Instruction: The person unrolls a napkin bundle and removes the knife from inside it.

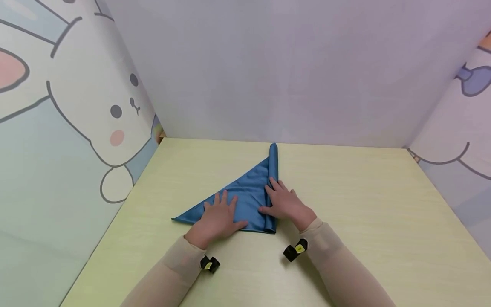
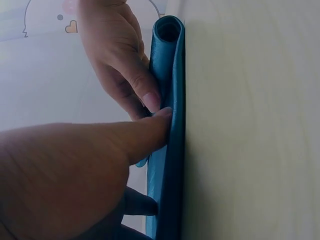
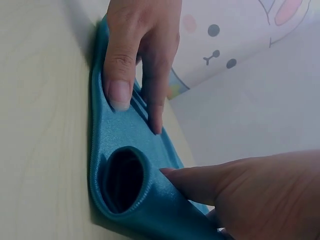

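Observation:
A shiny blue cloth, folded to a triangle, lies on the table with its thin point toward the left. Its right side is wound into a roll; the hollow near end shows in the right wrist view, where the roll is loosely wound. My left hand rests on the flat part with its fingers spread, pressing it down. On the roll lies my right hand, fingers extended over it and the thumb reaching to its left side. In the left wrist view both thumbs come close together by the roll.
The pale wooden table extends to both sides of the cloth. A plain light backdrop rises behind its far edge. Printed cartoon panels stand at left and right. A small black device is worn at each wrist.

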The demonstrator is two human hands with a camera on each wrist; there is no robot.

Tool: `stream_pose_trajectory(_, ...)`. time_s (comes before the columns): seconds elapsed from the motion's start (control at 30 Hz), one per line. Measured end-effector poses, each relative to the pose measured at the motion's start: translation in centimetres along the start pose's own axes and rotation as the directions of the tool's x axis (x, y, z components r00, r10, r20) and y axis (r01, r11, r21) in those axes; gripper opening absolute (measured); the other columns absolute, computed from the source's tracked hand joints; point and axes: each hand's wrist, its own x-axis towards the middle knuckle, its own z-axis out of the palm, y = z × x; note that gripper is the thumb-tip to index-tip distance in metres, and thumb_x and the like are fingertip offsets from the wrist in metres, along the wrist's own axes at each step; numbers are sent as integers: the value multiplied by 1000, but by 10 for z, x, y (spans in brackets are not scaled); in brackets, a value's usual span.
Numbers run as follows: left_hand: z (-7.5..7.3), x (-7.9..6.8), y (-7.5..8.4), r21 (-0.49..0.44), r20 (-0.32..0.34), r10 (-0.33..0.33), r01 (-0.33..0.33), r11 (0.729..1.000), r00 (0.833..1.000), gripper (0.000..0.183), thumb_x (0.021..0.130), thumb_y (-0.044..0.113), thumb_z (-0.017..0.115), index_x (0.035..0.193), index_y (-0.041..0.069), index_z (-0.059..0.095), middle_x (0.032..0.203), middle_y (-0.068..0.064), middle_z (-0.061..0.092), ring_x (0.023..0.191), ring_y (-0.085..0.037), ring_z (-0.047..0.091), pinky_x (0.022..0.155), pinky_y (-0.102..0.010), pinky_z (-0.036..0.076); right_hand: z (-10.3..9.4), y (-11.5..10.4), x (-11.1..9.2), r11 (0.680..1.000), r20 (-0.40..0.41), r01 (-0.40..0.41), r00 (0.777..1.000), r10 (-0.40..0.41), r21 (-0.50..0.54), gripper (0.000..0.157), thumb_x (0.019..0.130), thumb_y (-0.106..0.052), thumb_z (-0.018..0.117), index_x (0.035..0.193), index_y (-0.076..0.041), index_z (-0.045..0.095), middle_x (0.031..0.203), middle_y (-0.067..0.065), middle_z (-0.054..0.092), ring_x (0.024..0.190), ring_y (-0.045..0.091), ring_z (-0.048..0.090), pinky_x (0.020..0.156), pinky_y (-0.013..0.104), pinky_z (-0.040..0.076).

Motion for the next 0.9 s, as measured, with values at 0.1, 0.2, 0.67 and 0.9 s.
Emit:
stream_pose_trajectory(0.1,0,0,0,8,-11,-4,4,1000,1000,91,87,73,43,153,13,29,156,-22,18,141,-45,19,98,-69,28,1,0,1,1000,-5,8,1000,-8,-3,86,88,-54,62,150,-4,31,160,16,9,144,40,12,103,68,25)
stream_pose_trajectory(0.2,0,0,-1,22,-21,-14,14,1000,1000,92,85,75,44,153,15,29,156,-21,19,141,-45,20,97,-70,28,2,2,3,999,-21,32,999,-32,-14,86,89,-54,62,150,-3,31,159,17,10,144,40,13,104,64,26)
stream_pose_trajectory(0.67,-6,0,-3,-17,32,-80,80,997,996,97,79,77,52,154,19,28,157,-18,19,136,-53,21,90,-76,30,10,12,8,990,-65,136,989,-134,26,84,90,-53,60,151,-4,30,160,16,7,145,37,7,111,48,26)
stream_pose_trajectory(0.9,-8,-2,-10,-50,88,-105,110,993,991,100,76,74,60,153,18,29,157,-19,18,136,-54,20,88,-78,29,17,5,10,986,-81,167,983,-165,18,84,90,-55,59,150,-2,30,159,18,9,144,39,10,111,48,26)
